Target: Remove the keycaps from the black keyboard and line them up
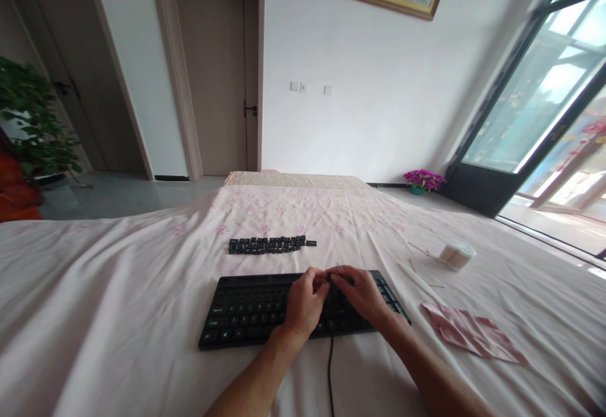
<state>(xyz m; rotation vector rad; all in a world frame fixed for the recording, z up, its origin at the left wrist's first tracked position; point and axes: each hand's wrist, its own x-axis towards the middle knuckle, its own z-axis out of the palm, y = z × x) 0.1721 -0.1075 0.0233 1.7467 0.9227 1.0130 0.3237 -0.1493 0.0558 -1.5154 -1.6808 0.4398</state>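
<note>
Left hand (307,300): thumb and fingers drawn in to a point over the keyboard (253,313); can't tell if they pinch anything, contact spot too small and dark. Right hand (360,294) meets it almost tip to tip, fingers curled in, closed on a thin wire piece (340,269) whose pale ends poke up past the knuckles; its lower end is lost behind my fingers. Something dark sits between the two sets of fingertips, can't make out what. Both hands cover the right-of-centre keys, so the state of that patch is unreadable; legends blurry elsewhere too. Forearms cut off at the bottom edge, same for the black cable (330,366) running from the keyboard toward me. Keyboard lies directly under both hands, flat on the pink-white tablecloth (142,322), its longer visible stretch left of my left hand. Loose keycaps (267,245) sit in tight rows beyond its far edge, ahead and left of the hands. Right of the keyboard: crumpled pink cloth (473,334), with a white tub (457,257) farther out.
</note>
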